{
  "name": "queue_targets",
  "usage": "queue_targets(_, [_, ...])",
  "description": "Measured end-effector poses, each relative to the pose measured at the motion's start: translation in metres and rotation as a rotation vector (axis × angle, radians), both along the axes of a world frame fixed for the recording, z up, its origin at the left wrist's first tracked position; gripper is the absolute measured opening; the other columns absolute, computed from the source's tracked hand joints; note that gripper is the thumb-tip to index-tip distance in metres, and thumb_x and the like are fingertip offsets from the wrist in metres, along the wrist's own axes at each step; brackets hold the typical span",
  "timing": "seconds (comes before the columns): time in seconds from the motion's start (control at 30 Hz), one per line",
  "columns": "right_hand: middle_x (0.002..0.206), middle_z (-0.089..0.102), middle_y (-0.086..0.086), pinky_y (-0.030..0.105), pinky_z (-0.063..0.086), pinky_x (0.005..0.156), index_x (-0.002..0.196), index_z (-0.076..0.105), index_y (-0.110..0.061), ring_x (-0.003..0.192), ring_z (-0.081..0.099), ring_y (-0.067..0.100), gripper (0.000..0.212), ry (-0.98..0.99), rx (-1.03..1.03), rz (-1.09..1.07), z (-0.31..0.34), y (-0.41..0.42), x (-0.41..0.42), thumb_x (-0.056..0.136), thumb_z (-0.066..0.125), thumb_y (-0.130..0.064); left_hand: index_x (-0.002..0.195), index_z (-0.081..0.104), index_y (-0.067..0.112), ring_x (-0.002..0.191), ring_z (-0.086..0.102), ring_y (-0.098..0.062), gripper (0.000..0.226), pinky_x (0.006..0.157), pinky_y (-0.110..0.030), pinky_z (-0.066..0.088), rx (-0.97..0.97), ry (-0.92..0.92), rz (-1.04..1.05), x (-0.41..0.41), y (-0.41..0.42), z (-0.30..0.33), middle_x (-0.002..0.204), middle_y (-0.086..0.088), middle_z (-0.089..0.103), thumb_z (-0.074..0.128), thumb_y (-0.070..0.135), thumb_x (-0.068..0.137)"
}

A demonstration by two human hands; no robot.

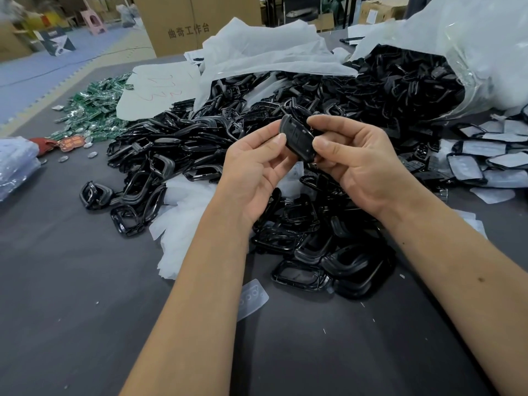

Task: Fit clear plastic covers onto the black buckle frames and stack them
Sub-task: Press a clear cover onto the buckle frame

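Note:
Both hands hold one black buckle frame (297, 138) up over the table, tilted, with a dark insert showing in its opening. My left hand (254, 170) pinches its left edge between thumb and fingers. My right hand (351, 158) pinches its right edge, thumb in front. Beneath and behind them lies a large heap of loose black frames (177, 155). A single clear plastic cover (253, 297) lies flat on the grey table (71, 281) beside my left forearm. Several frames fitted with pale covers (483, 158) lie at the right.
A torn white plastic bag (428, 78) spills more black frames at the back right. White plastic sheets (183, 224) lie among the heap. Green circuit boards (91, 110) are scattered at the back left. Folded clear bags (14, 167) sit at the left edge. Cardboard boxes (194, 24) stand behind.

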State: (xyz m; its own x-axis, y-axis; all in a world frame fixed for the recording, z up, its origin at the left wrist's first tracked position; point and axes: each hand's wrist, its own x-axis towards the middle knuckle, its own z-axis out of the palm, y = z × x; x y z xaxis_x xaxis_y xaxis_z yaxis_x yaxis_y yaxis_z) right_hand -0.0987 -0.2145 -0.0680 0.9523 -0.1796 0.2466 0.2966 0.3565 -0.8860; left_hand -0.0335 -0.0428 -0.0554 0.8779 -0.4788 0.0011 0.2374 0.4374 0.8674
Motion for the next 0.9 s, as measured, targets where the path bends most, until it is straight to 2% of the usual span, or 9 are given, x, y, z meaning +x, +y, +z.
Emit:
queue_targets(0.13, [0.084,0.078,0.003,0.023,0.058,0.075,0.105,0.081,-0.015,0.077,0.073,0.013,0.026,-0.001,-0.117,-0.016,0.002,-0.001,-0.001,0.080,0.078,-0.010,0.131,0.063,-0.003,0.098,0.072,-0.021,0.031,0.082,-0.028,0.060,0.016,-0.027,0.003,0.000,0.000,-0.003,0.115,-0.016,0.073,0.052,-0.004,0.102])
queue_targets(0.23, [0.085,0.079,0.002,0.020,0.056,0.070,0.096,0.083,-0.019,0.076,0.072,0.011,0.022,0.018,-0.240,-0.046,0.003,-0.003,-0.002,0.088,0.075,0.000,0.130,0.064,-0.001,0.098,0.071,-0.020,0.031,0.085,-0.030,0.059,0.044,-0.071,0.014,0.000,-0.001,-0.004,0.110,-0.012,0.073,0.050,-0.006,0.102])
queue_targets(0.33, [0.082,0.076,0.000,0.016,0.051,0.063,0.102,0.079,-0.013,0.073,0.069,0.010,0.022,0.057,-0.309,-0.091,0.005,-0.006,-0.002,0.092,0.071,0.005,0.120,0.068,0.004,0.096,0.072,-0.018,0.028,0.084,-0.031,0.059,0.071,-0.120,0.026,0.000,-0.001,-0.004,0.101,-0.008,0.075,0.052,-0.008,0.100])
queue_targets(0.43, [0.088,0.074,0.003,0.018,0.047,0.062,0.113,0.075,-0.009,0.079,0.067,0.011,0.025,0.107,-0.263,-0.073,0.006,-0.008,-0.003,0.093,0.069,0.006,0.111,0.070,0.008,0.095,0.073,-0.018,0.026,0.082,-0.031,0.059,0.111,-0.179,0.034,-0.003,-0.004,-0.005,0.098,-0.007,0.076,0.054,-0.009,0.099])
queue_targets(0.5, [0.094,0.077,0.002,0.023,0.053,0.070,0.113,0.075,-0.011,0.087,0.069,0.013,0.027,0.098,-0.254,-0.082,0.006,-0.007,-0.003,0.093,0.069,0.006,0.107,0.071,0.010,0.094,0.074,-0.019,0.026,0.080,-0.031,0.059,0.148,-0.226,0.041,-0.005,-0.006,-0.006,0.096,-0.006,0.077,0.055,-0.009,0.099])
queue_targets(0.6, [0.097,0.078,0.006,0.038,0.061,0.091,0.117,0.073,-0.010,0.095,0.072,0.023,0.035,0.028,-0.218,-0.163,0.003,-0.004,-0.004,0.089,0.070,0.012,0.105,0.072,0.010,0.092,0.074,-0.019,0.025,0.079,-0.030,0.059,0.166,-0.266,0.049,-0.007,-0.007,-0.007,0.093,-0.005,0.077,0.057,-0.009,0.098])
queue_targets(0.63, [0.097,0.078,0.007,0.040,0.061,0.092,0.118,0.072,-0.009,0.095,0.073,0.024,0.037,0.019,-0.201,-0.161,0.003,-0.004,-0.004,0.089,0.070,0.013,0.106,0.072,0.010,0.092,0.074,-0.019,0.025,0.079,-0.030,0.059,0.168,-0.276,0.047,-0.007,-0.007,-0.008,0.093,-0.005,0.077,0.057,-0.008,0.098])
queue_targets(0.77, [0.095,0.079,0.004,0.026,0.059,0.078,0.114,0.075,-0.012,0.089,0.075,0.016,0.033,0.051,-0.200,-0.070,0.003,-0.011,-0.004,0.090,0.069,0.010,0.111,0.071,0.008,0.097,0.074,-0.022,0.024,0.083,-0.032,0.059,0.173,-0.309,0.016,-0.005,-0.006,-0.009,0.099,-0.008,0.077,0.057,-0.007,0.099])
queue_targets(0.9, [0.096,0.079,0.005,0.024,0.058,0.078,0.111,0.077,-0.012,0.088,0.075,0.015,0.031,0.050,-0.232,-0.051,0.004,-0.016,-0.005,0.090,0.069,0.010,0.113,0.070,0.003,0.098,0.074,-0.025,0.020,0.086,-0.036,0.059,0.178,-0.332,-0.005,-0.006,-0.006,-0.010,0.103,-0.015,0.077,0.059,-0.005,0.099])
